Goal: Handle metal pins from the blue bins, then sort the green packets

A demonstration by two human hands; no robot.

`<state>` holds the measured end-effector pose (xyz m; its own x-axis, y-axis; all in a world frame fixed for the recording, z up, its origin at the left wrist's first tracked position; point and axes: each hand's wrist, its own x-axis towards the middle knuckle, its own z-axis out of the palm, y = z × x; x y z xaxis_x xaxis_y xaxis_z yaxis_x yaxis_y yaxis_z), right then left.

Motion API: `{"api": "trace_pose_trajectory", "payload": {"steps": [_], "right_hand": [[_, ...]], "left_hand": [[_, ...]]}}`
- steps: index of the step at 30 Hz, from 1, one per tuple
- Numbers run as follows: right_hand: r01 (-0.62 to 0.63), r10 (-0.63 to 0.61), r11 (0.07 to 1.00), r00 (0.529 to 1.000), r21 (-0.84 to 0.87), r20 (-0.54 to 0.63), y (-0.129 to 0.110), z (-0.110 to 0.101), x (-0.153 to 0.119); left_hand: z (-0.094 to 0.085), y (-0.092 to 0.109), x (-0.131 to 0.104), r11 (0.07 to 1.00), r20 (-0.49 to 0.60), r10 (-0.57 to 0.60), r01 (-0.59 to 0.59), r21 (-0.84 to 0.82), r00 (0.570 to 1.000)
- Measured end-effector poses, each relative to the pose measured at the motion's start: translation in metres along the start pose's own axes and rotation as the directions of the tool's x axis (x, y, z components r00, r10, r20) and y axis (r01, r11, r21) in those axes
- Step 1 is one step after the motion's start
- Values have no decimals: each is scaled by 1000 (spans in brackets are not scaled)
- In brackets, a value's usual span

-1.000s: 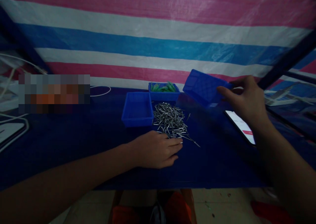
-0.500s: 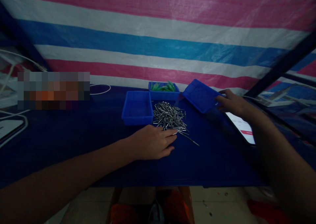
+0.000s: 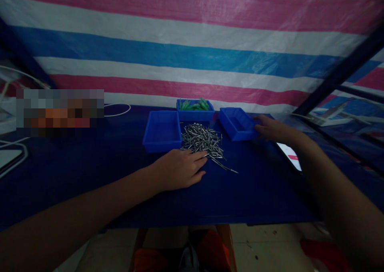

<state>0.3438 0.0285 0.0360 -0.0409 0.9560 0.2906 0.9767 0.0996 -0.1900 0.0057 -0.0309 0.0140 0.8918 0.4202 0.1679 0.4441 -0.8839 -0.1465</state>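
Note:
A pile of thin metal pieces lies on the blue table. My left hand rests at the near edge of the pile, fingers apart, with its fingertips touching some pieces. To the right, my right hand has its fingers at the right edge of a blue bin, which sits upright with nothing seen inside. Another blue bin, also without contents, stands left of the pile. Behind the pile, a third blue bin holds green pieces.
A phone with a lit screen lies under my right forearm. Another device and white cables are at the far left. Behind the table hangs a striped sheet. A blurred patch covers the back left.
The right bin has gone from tilted to upright on the table, with my right hand still at its edge. My left hand stays by the pile. The view has shifted slightly.

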Motion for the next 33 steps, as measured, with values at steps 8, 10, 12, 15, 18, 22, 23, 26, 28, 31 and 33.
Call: {"api": "trace_pose_trajectory", "payload": {"steps": [8,10,12,15,18,22,23,26,28,31,33], "right_hand": [[-80,105,991,965,-111,240,-19,-8,-2],[-57,94,988,960,-145,262,-26,-9,-3],[-30,71,987,963,-160,261,-31,-9,-4],[10,32,985,970,-174,240,-36,-6,-6],[60,-24,987,973,-150,228,-37,-4,-7],[107,-105,986,994,-132,17,-47,-16,-11],[114,-119,987,992,-114,-37,-52,-21,-13],[178,-180,982,983,60,27,-71,-33,-24],[257,-306,943,920,213,245,-82,-35,-34],[250,-432,892,718,377,545,-93,-27,-47],[208,-455,883,598,421,659,-97,-20,-53]], "left_hand": [[0,3,1,995,2,-88,87,51,996],[0,4,1,992,4,-116,115,56,993],[0,5,1,989,7,-134,134,59,991],[0,6,1,985,13,-163,162,65,986],[0,7,1,979,13,-192,190,77,981],[2,8,2,967,9,-239,237,92,971],[2,8,2,967,9,-242,240,89,970],[3,8,3,970,-1,-232,232,71,973],[3,9,3,972,-14,-226,226,57,974],[2,10,3,974,-23,-220,220,51,975],[0,11,2,977,-12,-201,201,76,980]]}}
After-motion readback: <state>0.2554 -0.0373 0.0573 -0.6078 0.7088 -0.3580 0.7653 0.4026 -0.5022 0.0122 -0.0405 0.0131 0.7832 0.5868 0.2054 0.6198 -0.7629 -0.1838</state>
